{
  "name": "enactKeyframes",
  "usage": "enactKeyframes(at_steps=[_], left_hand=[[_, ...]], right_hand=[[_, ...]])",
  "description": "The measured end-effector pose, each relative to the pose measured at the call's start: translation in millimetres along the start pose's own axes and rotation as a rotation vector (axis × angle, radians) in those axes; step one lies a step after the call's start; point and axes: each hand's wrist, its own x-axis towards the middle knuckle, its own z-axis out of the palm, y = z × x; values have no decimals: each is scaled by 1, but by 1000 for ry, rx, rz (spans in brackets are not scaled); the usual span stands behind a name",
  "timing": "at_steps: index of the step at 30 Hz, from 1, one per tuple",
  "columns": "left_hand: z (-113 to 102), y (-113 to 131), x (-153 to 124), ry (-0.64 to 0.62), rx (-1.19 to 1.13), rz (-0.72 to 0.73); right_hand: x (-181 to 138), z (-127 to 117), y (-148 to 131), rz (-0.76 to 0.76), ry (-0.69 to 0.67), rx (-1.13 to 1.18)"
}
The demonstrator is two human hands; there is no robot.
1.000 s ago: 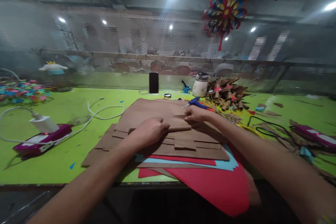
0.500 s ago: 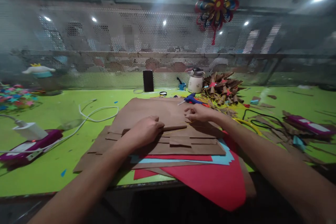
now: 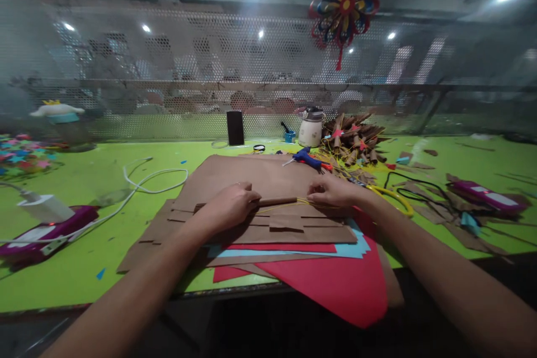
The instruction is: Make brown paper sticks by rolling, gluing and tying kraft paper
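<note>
My left hand [image 3: 233,202] is closed on a thin brown paper roll [image 3: 279,201], which lies sideways with its right end sticking out past the fingers. A yellow string [image 3: 301,200] runs from the roll's right end to my right hand [image 3: 331,190], whose fingertips pinch it. More of that string trails just under the roll. Beneath both hands is a stack of brown paper [image 3: 239,170] with slit strips along its front. One small folded paper strip [image 3: 286,222] rests on these. Red paper [image 3: 335,291] and light blue paper [image 3: 356,250] stick out below the stack.
Behind my right hand lie a blue glue gun [image 3: 308,158] and yellow-handled scissors [image 3: 394,200]. A pile of brown rolls [image 3: 356,137] stands by a white jar [image 3: 311,127]. Purple power strips [image 3: 54,235] and a white cable [image 3: 157,190] are on the green table [image 3: 126,285].
My right hand has moved right and slightly down, its fingers now closed on the string beside the roll's end. My left hand keeps its hold on the roll.
</note>
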Motion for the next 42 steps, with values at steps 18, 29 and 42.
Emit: enactKeyframes(at_steps=[18, 29, 42], left_hand=[[3, -2, 1, 7, -7, 3], [6, -4, 0, -8, -41, 6], [3, -2, -2, -10, -67, -16]], right_hand=[[-24, -9, -15, -184, 196, 6], [-36, 13, -77, -486, 114, -7], [-34, 26, -58, -517, 172, -194]])
